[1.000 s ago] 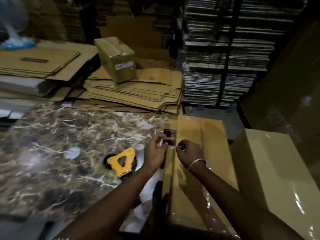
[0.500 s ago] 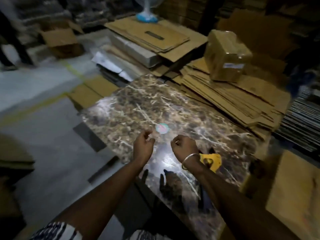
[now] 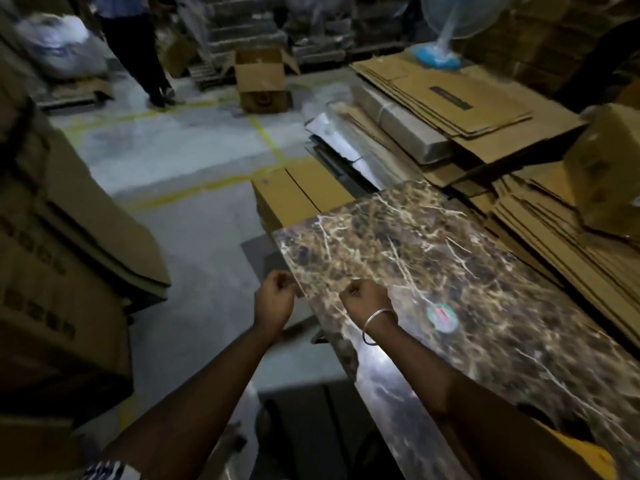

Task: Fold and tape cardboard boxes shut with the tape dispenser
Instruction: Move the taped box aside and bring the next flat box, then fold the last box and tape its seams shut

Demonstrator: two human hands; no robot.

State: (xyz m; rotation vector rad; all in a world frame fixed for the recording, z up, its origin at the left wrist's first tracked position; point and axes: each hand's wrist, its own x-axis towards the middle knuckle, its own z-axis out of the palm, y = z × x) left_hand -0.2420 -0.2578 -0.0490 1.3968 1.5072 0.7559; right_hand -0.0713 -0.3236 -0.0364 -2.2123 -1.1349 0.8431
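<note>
Cartons [image 3: 52, 258] stand stacked at my far left, printed sides toward me, one flap hanging outward. Behind them a person's legs [image 3: 138, 46] stand on the grey floor [image 3: 180, 150], which is crossed by yellow lines, and an open cardboard box [image 3: 261, 81] sits on the floor further back. My left hand [image 3: 275, 301] hangs over the floor just off the counter's near corner, its fingers [image 3: 277, 278] curled in, thumb against them; whether they pinch anything I cannot tell, it is too dim and blurred. My right hand [image 3: 365, 301] is close beside it over the counter [image 3: 485, 271], a marbled brown slab, its fingers curled the same way, a metal bangle [image 3: 379, 325] on the wrist. The two hands are near each other, not touching. A round sticker [image 3: 442, 317] lies on the counter just right of my right wrist. A closed flat box [image 3: 294, 199] lies against the counter's far corner. Beyond the counter lie stacks of flattened cardboard boxes [image 3: 450, 98], with a fan's blue base [image 3: 438, 58] on the far stack. At the right edge a taped-up box [image 3: 602, 168] rests on another flat stack. A yellow shape [image 3: 581, 452], likely the tape dispenser, peeks out under my right forearm at the lower right.
</note>
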